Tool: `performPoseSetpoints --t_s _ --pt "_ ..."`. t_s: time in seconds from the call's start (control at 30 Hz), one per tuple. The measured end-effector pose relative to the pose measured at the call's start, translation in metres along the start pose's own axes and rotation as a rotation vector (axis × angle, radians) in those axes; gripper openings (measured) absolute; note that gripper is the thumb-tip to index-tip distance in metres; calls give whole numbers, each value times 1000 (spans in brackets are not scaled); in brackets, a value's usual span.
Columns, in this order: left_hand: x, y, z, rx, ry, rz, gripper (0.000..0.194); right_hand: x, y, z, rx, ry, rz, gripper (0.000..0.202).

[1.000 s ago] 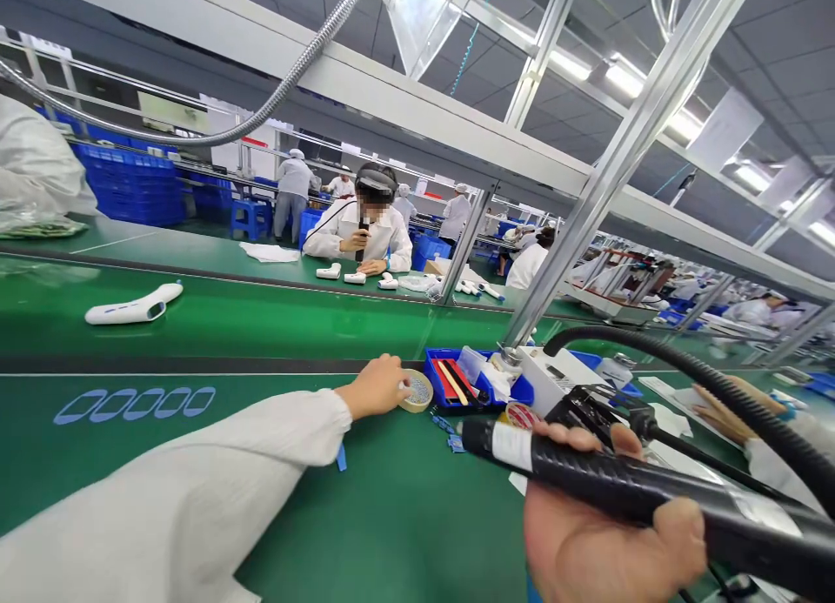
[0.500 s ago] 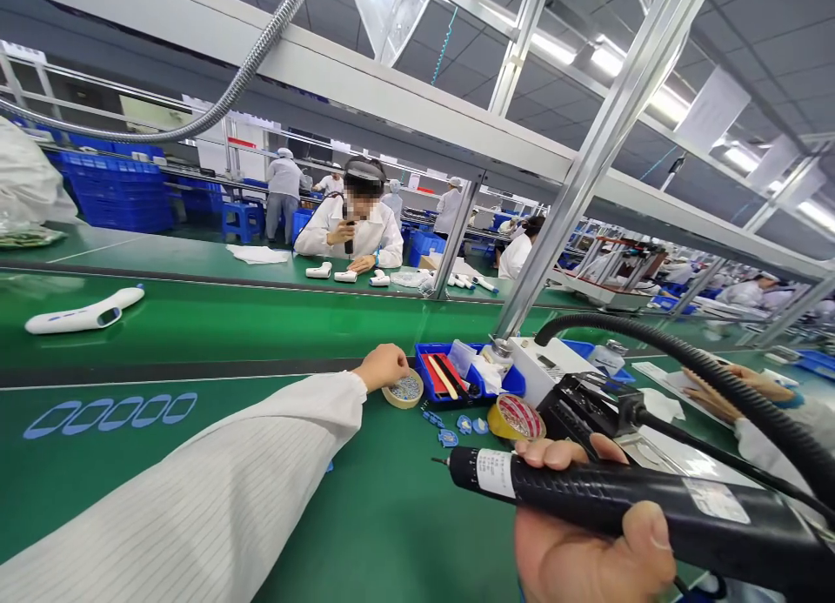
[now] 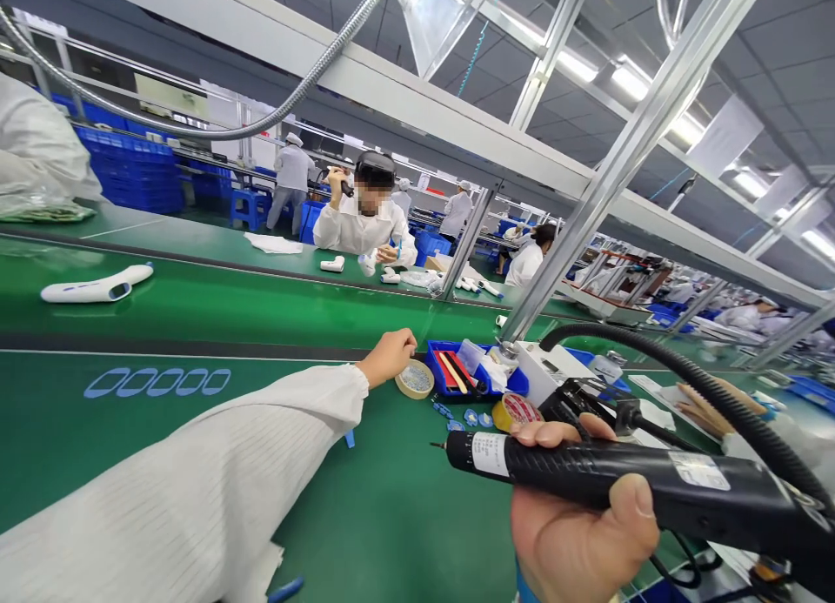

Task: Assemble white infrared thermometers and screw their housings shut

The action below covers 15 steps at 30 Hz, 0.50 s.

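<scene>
My right hand (image 3: 580, 533) is wrapped round a black electric screwdriver (image 3: 561, 474), its thin bit pointing left. My left hand (image 3: 389, 357) has its fingers curled together just above a tape roll (image 3: 417, 394). Small metal screws (image 3: 415, 377) fill the roll's middle. Whether a screw is between those fingers is hidden from me. Several small blue parts (image 3: 455, 425) lie to the right of the roll. Under my left sleeve, a blue piece (image 3: 350, 438) and a blue tip (image 3: 285, 590) of something mostly hidden show on the green mat.
A blue bin (image 3: 431, 359) with tools stands behind a yellow tape roll (image 3: 505, 412). Several blue oval frames (image 3: 153, 382) lie in a row at left. A white thermometer-like device (image 3: 97, 285) rests on the green belt (image 3: 261, 303). A black corrugated hose (image 3: 704, 351) arches at right.
My left hand has lifted slightly off the roll of screws. The view has shifted a little, and more shows beneath my left sleeve. The co-worker opposite has raised a dark tool.
</scene>
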<state>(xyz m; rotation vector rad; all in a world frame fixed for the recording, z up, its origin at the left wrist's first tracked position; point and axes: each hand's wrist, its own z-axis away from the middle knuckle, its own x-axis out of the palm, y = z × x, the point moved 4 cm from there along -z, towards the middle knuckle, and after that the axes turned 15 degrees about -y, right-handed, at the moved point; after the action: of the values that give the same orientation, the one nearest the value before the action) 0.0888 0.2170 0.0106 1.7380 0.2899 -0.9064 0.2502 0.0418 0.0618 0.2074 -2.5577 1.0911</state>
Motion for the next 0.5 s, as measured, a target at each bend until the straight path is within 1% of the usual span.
performPoseSetpoints --t_s 0.07,0.13,0.2,0.27,0.33,0.4,0.5 --pt "-11 5 22 34 6 39 11 6 -3 2 4 -18 9 43" --pt "-23 9 52 61 1 82 5 13 -7 4 16 -46 31 53" --pt "-32 9 89 76 -24 130 11 24 -10 5 45 -113 44 63" --pt "-36 5 130 81 -65 171 14 41 -12 7 85 -216 16 69" --pt "-33 -1 170 56 -98 182 15 60 -13 10 129 -300 -44 70" --pt "-26 -10 205 -1 -141 158 18 79 -13 15 170 -341 -108 68" --pt "-14 -19 242 -23 -181 182 19 105 -10 26 202 -389 -192 63"
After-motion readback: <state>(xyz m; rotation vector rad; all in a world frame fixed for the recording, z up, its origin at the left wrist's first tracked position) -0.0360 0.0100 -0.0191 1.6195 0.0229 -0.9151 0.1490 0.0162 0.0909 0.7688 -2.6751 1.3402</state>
